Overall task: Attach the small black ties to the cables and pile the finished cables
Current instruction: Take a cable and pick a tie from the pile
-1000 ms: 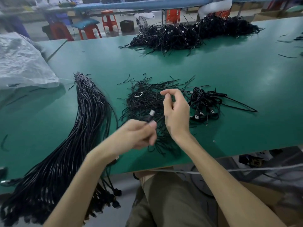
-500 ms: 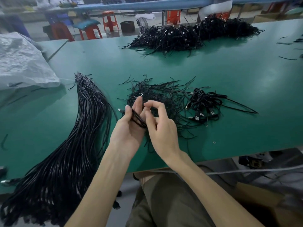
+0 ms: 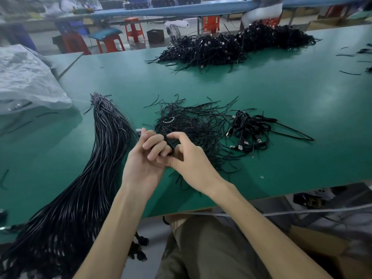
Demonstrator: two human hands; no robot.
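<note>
1. The left hand (image 3: 147, 158) and right hand (image 3: 191, 160) meet over the near edge of the table (image 3: 281, 93), and their fingers hide most of the coiled cable (image 3: 168, 140) held between them. Only a dark loop shows.
2. The left hand's fingers are curled round that coil. The right hand pinches the loop with thumb and forefinger. I cannot make out whether a tie is in the pinch.
3. A plug (image 3: 138, 130) pokes out just beyond the left hand's fingertips.
4. The loose ties (image 3: 193, 121) lie in a tangled heap directly beyond the hands, partly behind the right hand.
5. A small pile of finished cables (image 3: 249, 129) sits right of that heap, near the right hand.
6. A long bundle of cables (image 3: 96, 158) runs past the left hand and hangs off the table's near edge, its lower end cut off.
7. A much bigger heap of cables (image 3: 231, 45) lies well beyond the hands.
8. Far left of the hands is a crumpled plastic sack (image 3: 26, 81); I cannot tell its contents.
</note>
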